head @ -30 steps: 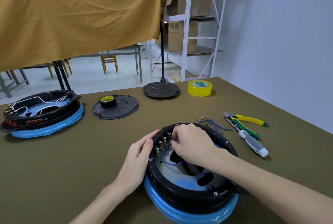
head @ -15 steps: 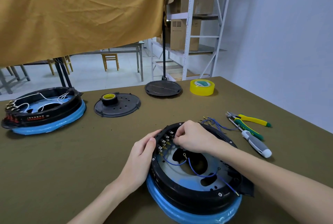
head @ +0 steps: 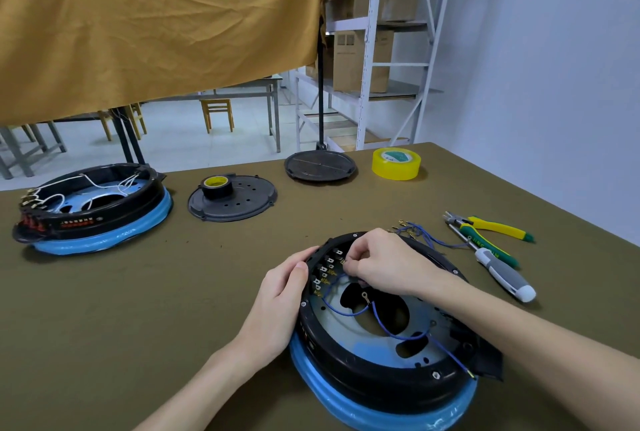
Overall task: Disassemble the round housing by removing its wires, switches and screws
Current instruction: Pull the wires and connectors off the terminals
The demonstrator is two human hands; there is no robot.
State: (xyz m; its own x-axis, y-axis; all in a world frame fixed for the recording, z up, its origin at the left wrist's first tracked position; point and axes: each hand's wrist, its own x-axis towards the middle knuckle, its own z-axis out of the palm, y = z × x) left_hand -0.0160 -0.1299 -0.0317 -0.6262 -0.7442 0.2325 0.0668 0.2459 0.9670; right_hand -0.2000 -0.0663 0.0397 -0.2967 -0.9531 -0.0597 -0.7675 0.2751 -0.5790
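Observation:
A round black housing (head: 374, 382) with a blue film-wrapped rim lies on the table in front of me. A row of switch terminals (head: 323, 273) lines its inner left wall. Loose blue wires (head: 391, 332) curl across its metal plate. My left hand (head: 280, 295) grips the housing's left rim, thumb over the edge. My right hand (head: 379, 262) reaches inside and pinches a wire connector at the terminals; the fingertips hide the connector itself.
Removed blue wires (head: 420, 233), green-yellow pliers (head: 491, 229) and a grey screwdriver (head: 504, 273) lie to the right. A second housing (head: 93, 208) with white wires sits far left. A black cover with a tape roll (head: 232, 200), another disc (head: 320, 165) and yellow tape (head: 396, 163) lie behind.
My right hand has shifted up and back along the terminal row, uncovering the plate; a long blue wire now lies loose across the housing. The left hand has kept its grip.

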